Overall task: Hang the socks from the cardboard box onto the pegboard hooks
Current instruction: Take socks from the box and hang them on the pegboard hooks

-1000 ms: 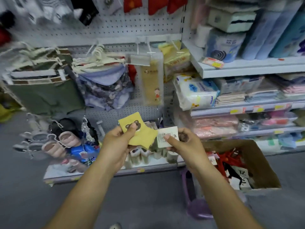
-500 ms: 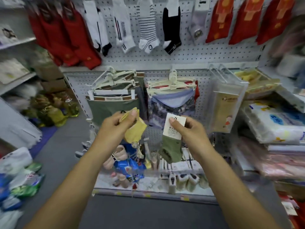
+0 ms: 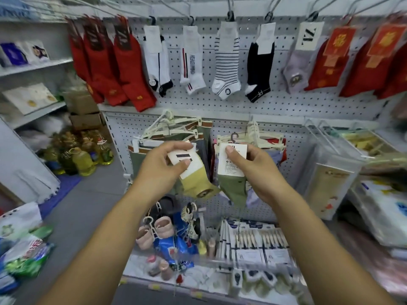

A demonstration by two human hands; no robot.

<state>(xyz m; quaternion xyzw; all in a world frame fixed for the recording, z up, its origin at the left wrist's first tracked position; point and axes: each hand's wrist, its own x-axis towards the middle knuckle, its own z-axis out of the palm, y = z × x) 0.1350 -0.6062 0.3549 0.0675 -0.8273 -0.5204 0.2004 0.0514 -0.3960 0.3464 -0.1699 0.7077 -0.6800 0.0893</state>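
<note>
Left hand (image 3: 160,170) pinches yellow sock (image 3: 198,183) by its card; right hand (image 3: 257,172) pinches green sock (image 3: 233,190) by its card, fingers (image 3: 230,149) curled. Both socks hang toe-down, long axis near vertical, before the pegboard (image 3: 286,102). The hooks (image 3: 230,9) sit well above at its top edge, so the next move is likely straight up. Hands look equally near.

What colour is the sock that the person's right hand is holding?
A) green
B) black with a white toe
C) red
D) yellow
A: the right hand pinches the white card of the green sock, while the yellow sock is in the left hand.
</note>
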